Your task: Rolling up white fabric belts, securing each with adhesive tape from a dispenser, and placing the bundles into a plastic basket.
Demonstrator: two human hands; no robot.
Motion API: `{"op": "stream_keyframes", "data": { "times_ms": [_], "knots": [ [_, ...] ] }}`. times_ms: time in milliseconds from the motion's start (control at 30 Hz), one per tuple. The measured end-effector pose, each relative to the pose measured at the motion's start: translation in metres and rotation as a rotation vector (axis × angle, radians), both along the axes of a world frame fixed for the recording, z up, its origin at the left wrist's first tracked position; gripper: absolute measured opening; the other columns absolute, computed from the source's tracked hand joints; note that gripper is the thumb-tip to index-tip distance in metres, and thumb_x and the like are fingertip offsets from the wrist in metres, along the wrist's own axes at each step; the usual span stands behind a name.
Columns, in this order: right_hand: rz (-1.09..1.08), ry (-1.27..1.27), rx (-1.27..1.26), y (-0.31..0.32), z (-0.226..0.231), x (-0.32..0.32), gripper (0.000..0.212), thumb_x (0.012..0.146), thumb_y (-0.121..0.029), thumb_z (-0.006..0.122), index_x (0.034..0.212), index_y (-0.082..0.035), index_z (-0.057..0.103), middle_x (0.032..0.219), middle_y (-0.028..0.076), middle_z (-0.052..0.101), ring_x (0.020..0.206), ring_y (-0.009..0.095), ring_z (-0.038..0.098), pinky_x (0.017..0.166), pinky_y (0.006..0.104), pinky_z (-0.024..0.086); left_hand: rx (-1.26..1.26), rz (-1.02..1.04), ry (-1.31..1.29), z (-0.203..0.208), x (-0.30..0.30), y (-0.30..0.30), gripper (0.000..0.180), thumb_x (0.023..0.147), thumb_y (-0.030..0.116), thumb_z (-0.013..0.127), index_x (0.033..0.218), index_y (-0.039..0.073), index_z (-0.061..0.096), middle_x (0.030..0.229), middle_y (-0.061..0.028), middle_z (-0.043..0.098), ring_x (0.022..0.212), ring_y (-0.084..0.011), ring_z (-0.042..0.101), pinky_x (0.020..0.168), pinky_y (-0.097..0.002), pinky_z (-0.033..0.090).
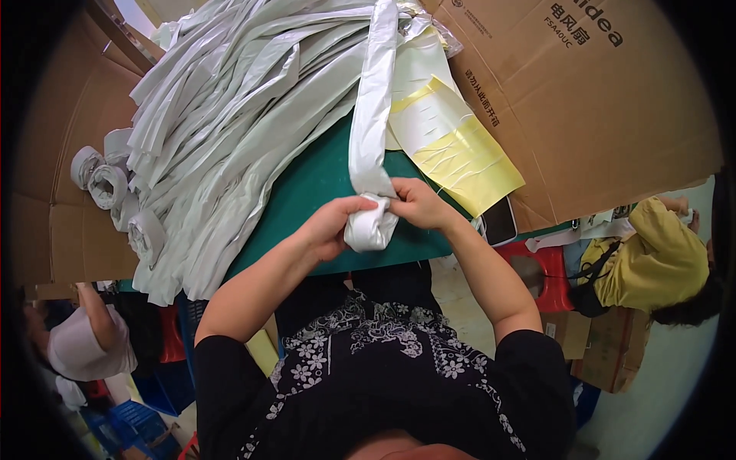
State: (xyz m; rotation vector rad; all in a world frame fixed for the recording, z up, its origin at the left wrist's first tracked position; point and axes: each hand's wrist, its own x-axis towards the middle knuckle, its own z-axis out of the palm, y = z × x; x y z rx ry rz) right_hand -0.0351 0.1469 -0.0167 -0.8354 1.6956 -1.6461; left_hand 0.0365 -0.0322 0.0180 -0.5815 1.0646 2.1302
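A long, flat white strip [374, 115] runs down the middle of the green table top [307, 188] and ends near me in a thick roll [368, 232]. My left hand [330, 224] is closed on the roll's left side, with the thumb on top. From the right, my right hand [418, 204] pinches the same roll near its upper edge, where the flat strip meets it. To the left lies a big heap of loose white strips [245, 115]. Several finished-looking white coils [107, 184] sit beyond the heap, against cardboard.
Yellow-and-white sheets [475, 161] lie right of the strip, with a dark phone [500, 222] by the table edge. Cardboard panels stand at the right [583, 115] and left [69, 230]. People sit at both sides, one in yellow [652, 261] near a red stool [546, 276].
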Motion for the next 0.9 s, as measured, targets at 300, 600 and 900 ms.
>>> {"op": "stream_keyframes", "data": {
  "times_ms": [300, 600, 900],
  "knots": [
    [-0.043, 0.062, 0.091, -0.002, 0.013, 0.009, 0.025, 0.082, -0.018, 0.061, 0.100, -0.002, 0.063, 0.085, 0.004, 0.065, 0.076, 0.009, 0.057, 0.069, 0.0249, 0.046, 0.056, 0.028, 0.018, -0.010, -0.013, -0.003, 0.039, 0.087, 0.029, 0.058, 0.110, -0.002, 0.053, 0.098, -0.0114, 0.062, 0.085, -0.0207, 0.063, 0.078, -0.0349, 0.052],
    [-0.347, -0.360, -0.100, -0.013, -0.009, 0.019, 0.023, 0.090, -0.014, 0.050, 0.104, 0.002, 0.060, 0.091, 0.010, 0.066, 0.078, 0.016, 0.064, 0.071, 0.0276, 0.051, -1.240, 0.222, 1.332, -0.034, 0.014, -0.021, 0.009, 0.078, 0.010, 0.064, 0.081, 0.002, 0.060, 0.074, -0.0058, 0.058, 0.066, -0.0163, 0.054, 0.059, -0.0280, 0.044],
    [-0.445, -0.977, -0.199, -0.020, -0.011, 0.035, 0.026, 0.092, -0.018, 0.044, 0.110, -0.002, 0.054, 0.099, 0.008, 0.061, 0.087, 0.018, 0.062, 0.077, 0.0345, 0.052, -1.452, 0.024, 2.079, -0.038, 0.002, -0.015, 0.030, 0.062, 0.009, 0.069, 0.090, 0.003, 0.062, 0.101, -0.0098, 0.060, 0.097, -0.0295, 0.057, 0.080, -0.0365, 0.049]
  ]
}}
